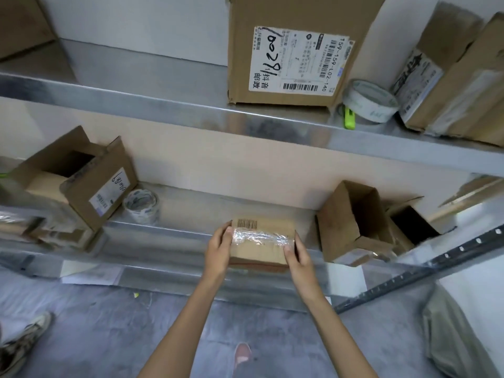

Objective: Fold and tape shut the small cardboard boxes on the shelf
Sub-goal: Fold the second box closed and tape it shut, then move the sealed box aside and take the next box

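On the lower shelf (pixel 177 214), dead centre by the front lip, sits the small box (pixel 259 253), and you've got it between both hands. There's a crinkly tape strip (pixel 259 238) across the closed flaps, so I'd say you're at the rub-it-down stage on this one, pretty much done.

The next move is probably to press the tape ends over the sides, set it aside, then grab another. There's an open box (pixel 351 222) at 3 o'clock from it and a second open box (pixel 76 181) out at 10 o'clock. The tape roll (pixel 141 205) is also around 10 o'clock, just beside that one, so it's a reach to the left.

Your left hand (pixel 221 246) grips the left end, thumb up top near the end of the tape. Your right hand (pixel 297 255) grips the right end the same way. Both forearms come in from 6 o'clock, wrists fairly straight and angled toward each other.
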Motion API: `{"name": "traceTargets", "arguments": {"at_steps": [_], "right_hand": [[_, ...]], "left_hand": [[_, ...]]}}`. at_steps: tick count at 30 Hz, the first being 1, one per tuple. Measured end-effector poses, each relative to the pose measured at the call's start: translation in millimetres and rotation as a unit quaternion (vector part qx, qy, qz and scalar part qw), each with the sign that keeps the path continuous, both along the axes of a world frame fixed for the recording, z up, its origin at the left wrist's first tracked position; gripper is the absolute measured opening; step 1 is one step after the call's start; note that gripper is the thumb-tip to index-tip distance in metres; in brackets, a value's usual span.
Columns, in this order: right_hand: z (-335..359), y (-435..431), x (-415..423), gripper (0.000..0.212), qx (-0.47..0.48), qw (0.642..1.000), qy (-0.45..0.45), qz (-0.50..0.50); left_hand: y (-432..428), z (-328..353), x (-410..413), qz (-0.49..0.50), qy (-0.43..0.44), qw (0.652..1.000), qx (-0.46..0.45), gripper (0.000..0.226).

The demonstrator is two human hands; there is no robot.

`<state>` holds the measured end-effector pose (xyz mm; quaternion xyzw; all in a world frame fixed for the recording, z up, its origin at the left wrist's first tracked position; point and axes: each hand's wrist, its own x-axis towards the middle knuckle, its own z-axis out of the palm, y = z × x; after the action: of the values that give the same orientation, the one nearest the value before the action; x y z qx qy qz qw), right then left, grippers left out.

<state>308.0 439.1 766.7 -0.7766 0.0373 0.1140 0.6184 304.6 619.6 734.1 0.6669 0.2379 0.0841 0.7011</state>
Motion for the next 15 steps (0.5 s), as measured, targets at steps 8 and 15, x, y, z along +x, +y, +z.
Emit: {"name": "traceTargets", "arguments": {"at_steps": [8,15], "right_hand": [[-0.1,-40.9,-55.7,0.032,0.003,0.994,0.096,-0.043],[6.4,-79.9,-86.0,0.057,0.028,0.979,0.202,-0.021]], "left_hand": [[-12.4,-7.7,-70.1,-0.081,0.039,0.994,0.057,0.022],[-46.3,0.1,-91.4,-0.167,0.149,0.972,0.08,0.043]]}}
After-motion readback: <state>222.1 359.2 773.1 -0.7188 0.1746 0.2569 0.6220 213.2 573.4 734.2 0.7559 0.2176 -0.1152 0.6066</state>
